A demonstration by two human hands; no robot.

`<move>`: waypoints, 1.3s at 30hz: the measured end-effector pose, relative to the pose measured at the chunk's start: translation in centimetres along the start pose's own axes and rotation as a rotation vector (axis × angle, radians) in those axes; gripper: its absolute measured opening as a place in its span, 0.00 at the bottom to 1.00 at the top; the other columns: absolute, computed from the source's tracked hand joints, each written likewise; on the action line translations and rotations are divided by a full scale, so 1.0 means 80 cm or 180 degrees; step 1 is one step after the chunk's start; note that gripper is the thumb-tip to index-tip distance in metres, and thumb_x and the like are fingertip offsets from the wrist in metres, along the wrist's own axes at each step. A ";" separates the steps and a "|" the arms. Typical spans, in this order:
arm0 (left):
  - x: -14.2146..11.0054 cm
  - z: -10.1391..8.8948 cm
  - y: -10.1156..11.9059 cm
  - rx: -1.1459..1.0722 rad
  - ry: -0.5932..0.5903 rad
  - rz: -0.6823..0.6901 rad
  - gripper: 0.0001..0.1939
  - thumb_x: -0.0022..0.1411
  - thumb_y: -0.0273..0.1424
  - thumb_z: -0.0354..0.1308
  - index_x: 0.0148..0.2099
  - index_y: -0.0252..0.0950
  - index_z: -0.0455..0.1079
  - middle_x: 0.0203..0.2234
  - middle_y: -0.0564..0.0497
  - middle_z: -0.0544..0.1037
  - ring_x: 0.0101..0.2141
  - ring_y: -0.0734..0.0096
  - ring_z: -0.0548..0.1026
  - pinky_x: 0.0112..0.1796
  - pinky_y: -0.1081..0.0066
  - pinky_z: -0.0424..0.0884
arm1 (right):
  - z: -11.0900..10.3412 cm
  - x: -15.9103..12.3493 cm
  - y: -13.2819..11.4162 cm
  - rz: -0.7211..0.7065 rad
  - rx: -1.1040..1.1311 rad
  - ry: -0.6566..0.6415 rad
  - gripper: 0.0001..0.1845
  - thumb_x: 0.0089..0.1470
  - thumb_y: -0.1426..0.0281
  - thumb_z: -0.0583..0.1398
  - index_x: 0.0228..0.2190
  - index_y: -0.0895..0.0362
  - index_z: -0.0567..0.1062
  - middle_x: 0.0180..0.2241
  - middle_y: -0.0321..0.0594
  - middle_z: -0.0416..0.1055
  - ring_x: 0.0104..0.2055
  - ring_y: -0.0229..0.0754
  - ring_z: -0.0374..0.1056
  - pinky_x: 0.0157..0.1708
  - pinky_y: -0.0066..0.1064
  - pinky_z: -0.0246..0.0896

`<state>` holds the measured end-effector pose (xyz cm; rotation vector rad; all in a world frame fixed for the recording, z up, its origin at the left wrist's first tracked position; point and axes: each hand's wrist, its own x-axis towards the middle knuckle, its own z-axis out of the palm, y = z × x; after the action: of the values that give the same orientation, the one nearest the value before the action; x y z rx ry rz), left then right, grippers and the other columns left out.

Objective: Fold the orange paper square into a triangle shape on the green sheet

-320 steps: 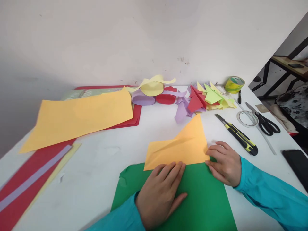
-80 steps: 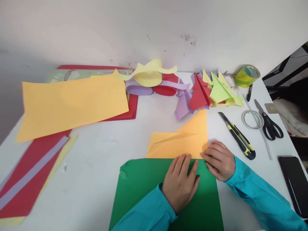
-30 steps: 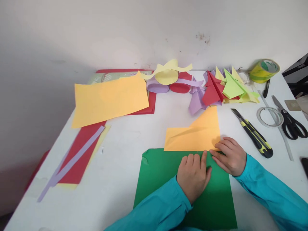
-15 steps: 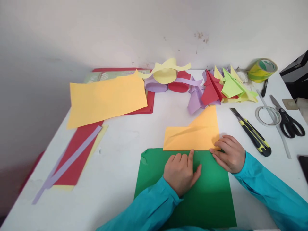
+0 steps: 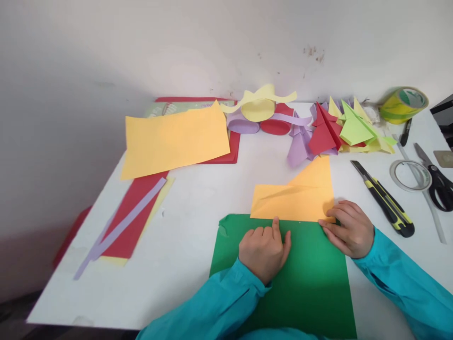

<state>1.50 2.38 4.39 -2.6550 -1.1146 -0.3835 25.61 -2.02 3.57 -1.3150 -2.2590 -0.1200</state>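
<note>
A folded orange paper lies on the white table, its near edge overlapping a green sheet. My left hand rests on the green sheet with its fingers curled, and the index fingertip presses the orange paper's near fold edge. My right hand has its fingers arched and apart, with the tips holding down the paper's near right corner. Both sleeves are teal.
A large orange sheet lies over red sheets and a lilac strip at left. Paper rings and folded paper planes line the wall. A utility knife, tape ring, scissors and tape roll lie at right.
My left hand has slid left along the orange paper's near edge, its fingers curling in until only the index presses. My right hand stays on the corner. The view has shifted left.
</note>
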 end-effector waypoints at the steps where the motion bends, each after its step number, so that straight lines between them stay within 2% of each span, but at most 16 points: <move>1: 0.000 0.000 -0.002 0.0038 -0.0003 -0.0022 0.18 0.62 0.35 0.51 0.40 0.26 0.76 0.15 0.51 0.68 0.18 0.67 0.69 0.20 0.66 0.59 | 0.000 -0.001 0.000 0.0004 0.0015 -0.0006 0.05 0.51 0.74 0.61 0.32 0.57 0.77 0.33 0.44 0.69 0.39 0.45 0.64 0.43 0.47 0.63; 8: -0.006 0.000 -0.019 0.0319 -0.0063 -0.0120 0.20 0.64 0.36 0.49 0.41 0.25 0.76 0.13 0.51 0.67 0.17 0.68 0.69 0.19 0.67 0.59 | -0.001 0.000 0.002 -0.0002 0.0046 -0.0041 0.06 0.51 0.74 0.60 0.33 0.56 0.77 0.34 0.44 0.69 0.40 0.45 0.64 0.42 0.46 0.64; 17: -0.013 -0.004 -0.018 0.0256 -0.0490 -0.0412 0.22 0.65 0.37 0.47 0.44 0.25 0.76 0.13 0.49 0.69 0.16 0.66 0.69 0.17 0.69 0.57 | 0.000 0.000 0.002 0.0048 0.0099 0.0011 0.05 0.51 0.73 0.60 0.32 0.56 0.77 0.33 0.44 0.69 0.39 0.46 0.64 0.41 0.46 0.64; 24: -0.011 -0.006 -0.025 0.0316 -0.0537 -0.0646 0.23 0.66 0.36 0.45 0.39 0.24 0.77 0.12 0.46 0.70 0.15 0.63 0.69 0.17 0.69 0.55 | -0.001 0.003 0.001 -0.0017 0.0153 -0.0001 0.06 0.50 0.75 0.61 0.32 0.58 0.77 0.34 0.46 0.69 0.40 0.47 0.63 0.40 0.46 0.64; 27: -0.011 -0.004 -0.028 0.0377 -0.0503 -0.0702 0.23 0.65 0.36 0.45 0.37 0.24 0.77 0.12 0.45 0.70 0.15 0.63 0.70 0.16 0.69 0.55 | 0.000 0.003 0.001 0.0028 0.0185 0.0048 0.05 0.50 0.75 0.61 0.32 0.58 0.77 0.34 0.45 0.68 0.39 0.46 0.63 0.40 0.46 0.63; 34: -0.009 -0.003 -0.028 0.0633 -0.0216 -0.0503 0.23 0.65 0.37 0.45 0.35 0.26 0.77 0.12 0.47 0.69 0.15 0.64 0.68 0.17 0.69 0.57 | 0.000 0.006 0.000 0.0037 0.0137 0.0073 0.05 0.51 0.74 0.60 0.32 0.56 0.76 0.33 0.43 0.68 0.39 0.44 0.62 0.39 0.44 0.64; 39: -0.001 -0.008 -0.026 0.0272 0.0059 -0.0185 0.20 0.64 0.38 0.50 0.38 0.27 0.75 0.18 0.47 0.70 0.21 0.64 0.70 0.21 0.66 0.63 | -0.001 0.009 -0.001 -0.0072 -0.0014 0.0073 0.05 0.51 0.74 0.60 0.32 0.56 0.76 0.33 0.43 0.68 0.38 0.44 0.63 0.40 0.45 0.64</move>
<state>-0.17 3.57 5.21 -2.5450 -1.1778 -0.3622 25.32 -1.53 4.01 -1.2843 -2.2559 -0.1472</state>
